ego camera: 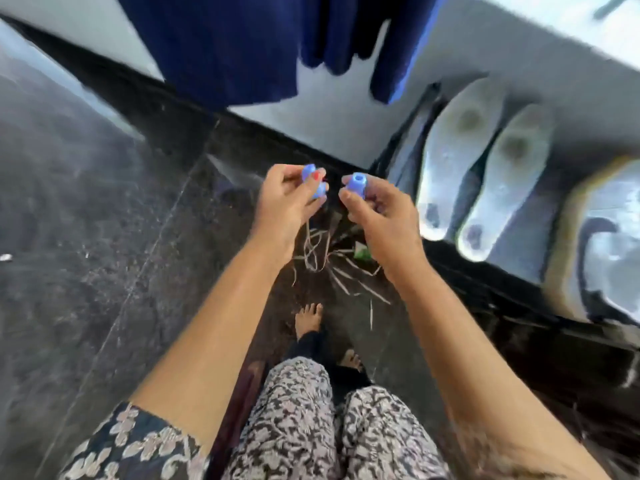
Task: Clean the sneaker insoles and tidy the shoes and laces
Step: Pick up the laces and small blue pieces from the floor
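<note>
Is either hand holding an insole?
No: the left hand and right hand each pinch blue clips; both insoles rest against the wall.

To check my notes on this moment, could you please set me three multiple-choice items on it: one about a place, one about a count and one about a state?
1. Where are the insoles?
A. In the person's hands.
B. At the right, beside the sneaker.
C. Out of view.

2. How many insoles show?
A. One.
B. Four.
C. Two.

3. What are the hands doing?
A. The left hand and the right hand each pinch blue plastic pieces.
B. Both hang open and empty.
C. Both grip the sneaker.

Answers:
1. B: the insoles sit just left of the sneaker, away from the hands.
2. C: two pale insoles show side by side.
3. A: fingers and thumb of each hand close on blue plastic.
</note>
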